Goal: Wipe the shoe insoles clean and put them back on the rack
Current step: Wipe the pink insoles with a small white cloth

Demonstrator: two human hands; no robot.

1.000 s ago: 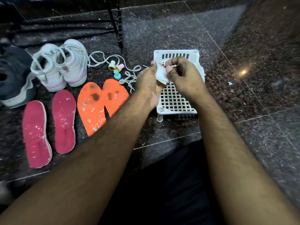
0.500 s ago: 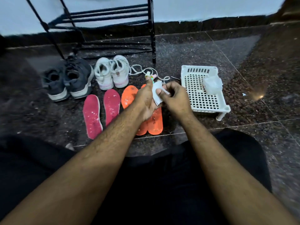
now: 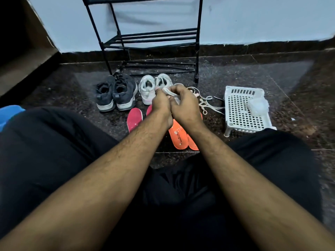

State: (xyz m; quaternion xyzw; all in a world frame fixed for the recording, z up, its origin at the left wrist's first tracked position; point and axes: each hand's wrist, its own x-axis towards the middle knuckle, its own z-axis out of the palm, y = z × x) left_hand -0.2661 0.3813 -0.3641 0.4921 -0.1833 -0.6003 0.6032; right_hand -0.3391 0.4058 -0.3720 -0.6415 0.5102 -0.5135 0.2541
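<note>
Above the near orange foam insoles (image 3: 176,135), your left hand (image 3: 161,104) and right hand (image 3: 184,104) pinch a white wipe (image 3: 169,92); unfold it fully before wiping.

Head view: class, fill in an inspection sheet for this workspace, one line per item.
Surface: dark speckled stone floor, dusty.
Job's things: pink insoles and orange insoles flat on the floor; white wipe between both hands; black rack bare on the shelves that show.
Clutter: dark sneakers, white sneakers, white basket, loose laces.
Grippers: left hand and right hand pinch the wipe.
Cables: nothing seen.
Surroundings: pale wall.
</note>
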